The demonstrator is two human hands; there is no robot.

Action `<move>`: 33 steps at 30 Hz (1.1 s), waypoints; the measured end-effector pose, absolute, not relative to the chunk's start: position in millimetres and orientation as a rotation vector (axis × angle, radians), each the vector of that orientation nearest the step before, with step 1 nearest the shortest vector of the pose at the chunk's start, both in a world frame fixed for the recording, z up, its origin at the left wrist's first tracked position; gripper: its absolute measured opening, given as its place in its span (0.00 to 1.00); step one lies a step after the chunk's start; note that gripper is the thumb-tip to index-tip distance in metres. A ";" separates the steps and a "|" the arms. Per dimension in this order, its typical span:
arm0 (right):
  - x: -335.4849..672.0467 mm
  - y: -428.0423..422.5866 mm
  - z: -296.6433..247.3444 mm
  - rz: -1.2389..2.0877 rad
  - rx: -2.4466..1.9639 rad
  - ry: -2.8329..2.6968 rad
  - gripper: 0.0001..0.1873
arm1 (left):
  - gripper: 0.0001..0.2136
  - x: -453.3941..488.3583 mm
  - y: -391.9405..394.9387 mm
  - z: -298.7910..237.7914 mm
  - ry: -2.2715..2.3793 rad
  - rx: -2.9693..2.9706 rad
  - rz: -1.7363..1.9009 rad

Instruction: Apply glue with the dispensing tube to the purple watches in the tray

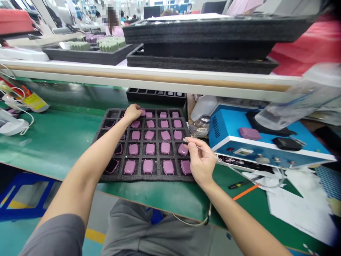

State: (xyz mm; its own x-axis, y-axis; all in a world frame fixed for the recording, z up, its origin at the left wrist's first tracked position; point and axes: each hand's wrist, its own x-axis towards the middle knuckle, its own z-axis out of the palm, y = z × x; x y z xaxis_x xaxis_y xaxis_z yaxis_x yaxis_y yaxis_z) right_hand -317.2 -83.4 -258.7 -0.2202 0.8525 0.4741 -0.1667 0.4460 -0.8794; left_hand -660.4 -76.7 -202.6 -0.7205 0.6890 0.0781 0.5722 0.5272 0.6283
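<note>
Left hand (133, 113): fingers closed on purple watch case (143, 112), back row of foam tray (154, 178). Right hand (201, 158): pinching thin clear tube (223, 161). Probably light, stiff, smooth, scratch-prone; best taken by side edges.

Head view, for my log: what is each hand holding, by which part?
Right hand: a clear tube, pinched near one end. Left hand: at the left end of a purple case; grip unclear.
</note>
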 end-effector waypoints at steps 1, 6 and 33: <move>-317.3 -83.2 -258.8 1.072 -0.633 -1.501 0.12 | 0.18 -664.9 -73.8 -205.2 2.585 1.068 0.962; -317.0 -83.3 -257.8 1.105 -0.613 -1.486 0.10 | 0.21 -669.1 -72.8 -211.8 2.591 1.043 0.947; -322.1 -81.0 -255.9 1.144 -0.637 -1.497 0.13 | 0.20 -661.6 -116.2 -173.2 3.023 1.244 -0.107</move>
State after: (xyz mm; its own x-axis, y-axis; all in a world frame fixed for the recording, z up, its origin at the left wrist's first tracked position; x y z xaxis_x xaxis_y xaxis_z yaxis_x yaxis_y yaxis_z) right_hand -322.1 -81.0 -255.9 -0.2616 0.8647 0.4287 -0.1868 0.3904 -0.9015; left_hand -661.6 -116.2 -173.2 -0.7038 0.7041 0.0944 0.6957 0.7100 -0.1092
